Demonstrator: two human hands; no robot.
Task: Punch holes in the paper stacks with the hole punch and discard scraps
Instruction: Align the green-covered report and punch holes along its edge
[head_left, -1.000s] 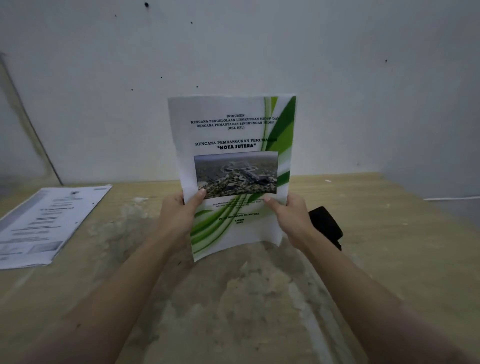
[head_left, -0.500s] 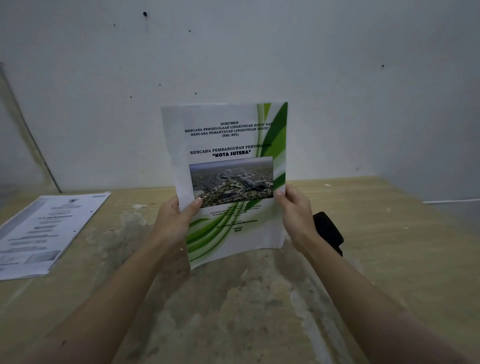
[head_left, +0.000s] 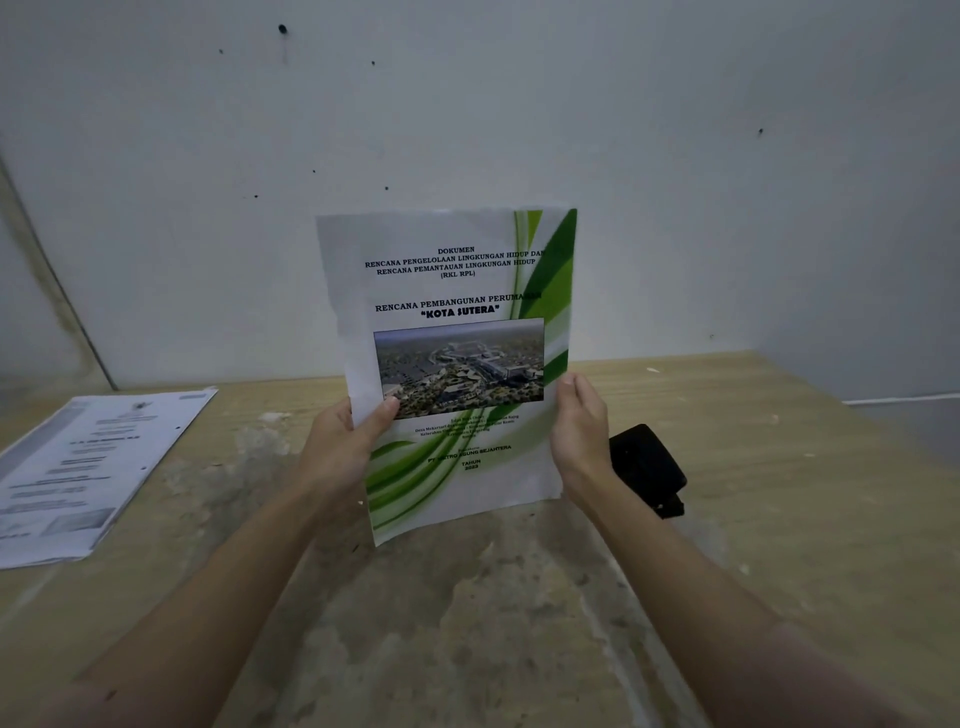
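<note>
I hold a paper stack (head_left: 457, 280) upright above the table; its cover has green swirls, black print and an aerial photo. My left hand (head_left: 345, 447) grips its left edge, thumb across the front. My right hand (head_left: 579, 431) lies along its right edge with fairly straight fingers, and I cannot tell whether it grips. The black hole punch (head_left: 649, 470) lies on the table just right of my right wrist, partly hidden by it. A second printed paper stack (head_left: 88, 467) lies flat at the left.
The worn wooden table (head_left: 779, 519) meets a pale wall (head_left: 675, 182) at the back and on the right. A patch of rough grey wear covers the table in front of me.
The stack has dropped a little lower. My right hand has slid from the stack's lower corner up along its right edge. My left hand keeps its grip.
</note>
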